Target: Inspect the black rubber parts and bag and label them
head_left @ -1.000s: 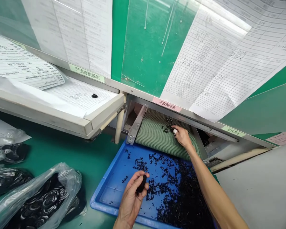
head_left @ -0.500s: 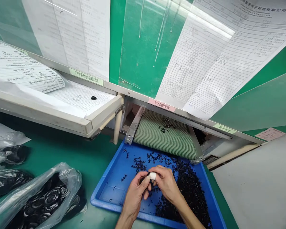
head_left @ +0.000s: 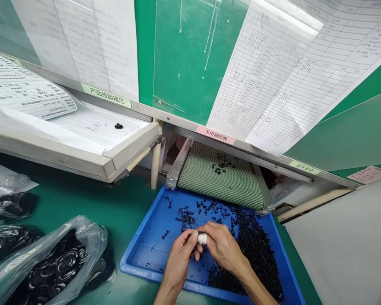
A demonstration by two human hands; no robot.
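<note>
My left hand [head_left: 180,256] and my right hand [head_left: 225,248] meet over the front half of a blue tray [head_left: 141,273], fingertips almost touching. Between them is a small black part [head_left: 188,238], mostly hidden by the fingers. The left thumb and fingers are closed on it, and the right fingertips pinch at the same spot. A white wrapping [head_left: 202,238] covers the right thumb. Small black pieces [head_left: 257,254] lie heaped in the tray's right side, with scattered ones toward the back and left.
A green conveyor belt [head_left: 216,182] carrying several black parts ends over the tray's back edge. At left, a clear plastic bag [head_left: 95,237] holds black rings; more bags [head_left: 12,203] lie beyond. A shelf [head_left: 114,165] with papers and one black part [head_left: 118,126] overhangs the table.
The fingers have shifted slightly around the small black part, and the left thumb tip has moved up. Both hands stay over the tray. The camera view has moved a little.
</note>
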